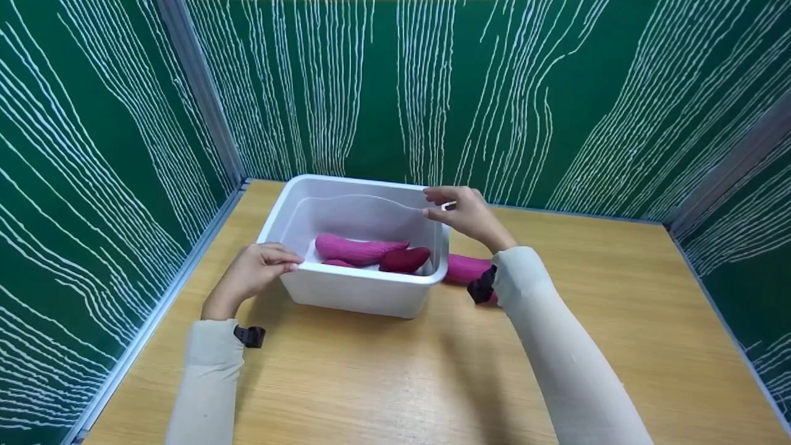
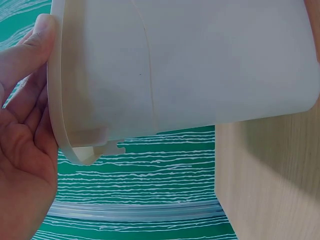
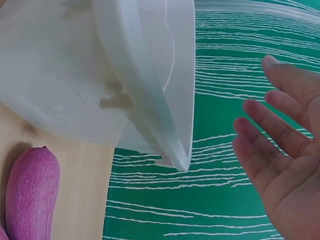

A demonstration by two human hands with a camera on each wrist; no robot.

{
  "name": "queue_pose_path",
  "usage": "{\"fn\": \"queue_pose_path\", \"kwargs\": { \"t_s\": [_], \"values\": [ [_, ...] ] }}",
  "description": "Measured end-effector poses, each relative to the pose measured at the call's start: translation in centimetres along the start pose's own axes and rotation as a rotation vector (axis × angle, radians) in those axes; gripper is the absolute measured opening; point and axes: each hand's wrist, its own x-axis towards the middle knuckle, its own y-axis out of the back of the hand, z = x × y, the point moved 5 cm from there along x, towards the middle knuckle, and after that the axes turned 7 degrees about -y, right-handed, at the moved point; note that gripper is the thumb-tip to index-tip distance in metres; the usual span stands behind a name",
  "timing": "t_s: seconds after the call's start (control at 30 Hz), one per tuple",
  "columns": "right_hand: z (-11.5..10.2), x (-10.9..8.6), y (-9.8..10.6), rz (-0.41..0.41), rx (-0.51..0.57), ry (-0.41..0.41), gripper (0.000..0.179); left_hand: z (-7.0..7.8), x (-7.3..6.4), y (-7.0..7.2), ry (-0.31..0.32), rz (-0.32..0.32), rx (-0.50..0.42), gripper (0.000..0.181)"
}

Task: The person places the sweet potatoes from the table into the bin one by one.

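Observation:
A white plastic bin (image 1: 364, 290) stands on the table. Inside it lie a long magenta sweet-potato-like piece (image 1: 352, 248), a dark red piece (image 1: 405, 260) and part of another pink one (image 1: 338, 263). My left hand (image 1: 252, 275) pinches the bin's rim at the front left corner, thumb on one side and fingers on the other in the left wrist view. Beside the far right corner is my right hand (image 1: 463, 213); in the right wrist view its fingers (image 3: 272, 127) are spread loosely, apart from the bin, holding nothing.
Right of the bin, a wrinkled magenta sweet-potato-like piece (image 3: 32, 192) lies on the wooden table (image 1: 587, 346), partly behind my right wrist in the head view. Another pink piece shows at its end. Green walls (image 1: 383, 93) with white wavy lines enclose the table's back and sides.

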Motion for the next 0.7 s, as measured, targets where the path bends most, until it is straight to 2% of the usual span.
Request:
{"fn": "queue_pose_path", "kwargs": {
  "t_s": [0.2, 0.47, 0.7],
  "values": [
    [0.9, -0.3, 0.5, 0.006, 0.003, -0.013, 0.045, 0.1, 0.0, 0.0, 0.004, 0.002, 0.000, 0.017],
    [2.2, -0.6, 1.0, 0.028, 0.010, 0.014, 0.044, 0.3, 0.0, 0.1, -0.039, 0.010, 0.014, 0.016],
    [3.6, -1.0, 1.5, 0.031, 0.001, -0.004, 0.047, 0.0, -0.1, 0.0, -0.015, 0.003, 0.004, 0.017]
  ]
}}
